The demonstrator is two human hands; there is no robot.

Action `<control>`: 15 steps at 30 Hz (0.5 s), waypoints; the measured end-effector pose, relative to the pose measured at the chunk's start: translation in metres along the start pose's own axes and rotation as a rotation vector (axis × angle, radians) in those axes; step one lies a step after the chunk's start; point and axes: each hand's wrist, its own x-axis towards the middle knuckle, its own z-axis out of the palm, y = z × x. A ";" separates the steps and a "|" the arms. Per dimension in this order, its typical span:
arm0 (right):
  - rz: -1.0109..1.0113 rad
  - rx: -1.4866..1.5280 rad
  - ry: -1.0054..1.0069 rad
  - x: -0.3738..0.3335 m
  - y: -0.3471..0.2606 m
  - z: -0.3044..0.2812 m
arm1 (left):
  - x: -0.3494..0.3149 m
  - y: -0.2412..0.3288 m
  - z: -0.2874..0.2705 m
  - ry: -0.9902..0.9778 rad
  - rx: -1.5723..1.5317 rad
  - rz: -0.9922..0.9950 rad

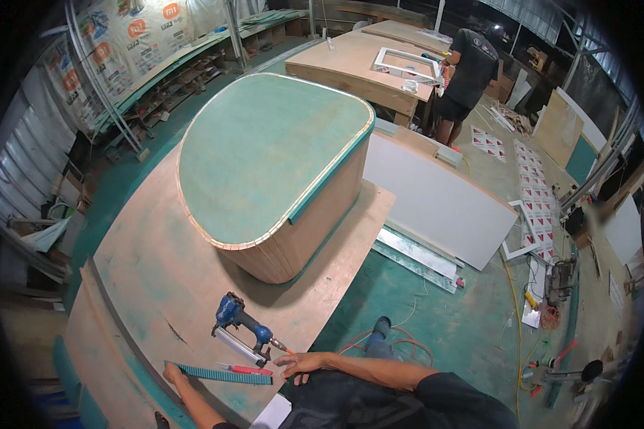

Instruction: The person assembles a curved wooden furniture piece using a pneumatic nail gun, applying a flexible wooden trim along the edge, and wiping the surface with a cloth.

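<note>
My left hand (173, 372) is closed on the left end of a narrow, ribbed green strip (225, 375) lying on the plywood table. My right hand (297, 366) hovers by the table's near edge, its fingers apart and nothing visible in them. It is close to the strip's right end and to the orange air hose (282, 346) of a blue nail gun (242, 319), which rests on the table. Between the gun and the strip lies a slim red tool (249, 370). Farther off stands a rounded wooden cabinet (272, 164) with a green top and a slatted side.
A white panel (433, 193) leans right of the plywood table (147, 264). Beyond it, a person (472, 64) in dark clothes works at a wooden bench (336, 61) holding a white frame (408, 66). Hoses (415, 343) cross the green floor at right.
</note>
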 end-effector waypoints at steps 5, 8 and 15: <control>0.035 -0.018 -0.017 -0.051 0.021 -0.040 | 0.023 -0.006 -0.017 0.243 0.262 0.136; 0.014 0.065 0.179 -0.121 0.059 -0.104 | -0.029 -0.007 -0.003 0.282 0.434 0.208; -0.022 0.315 1.091 -0.335 0.306 -0.302 | -0.270 0.119 0.116 -0.308 -0.136 0.371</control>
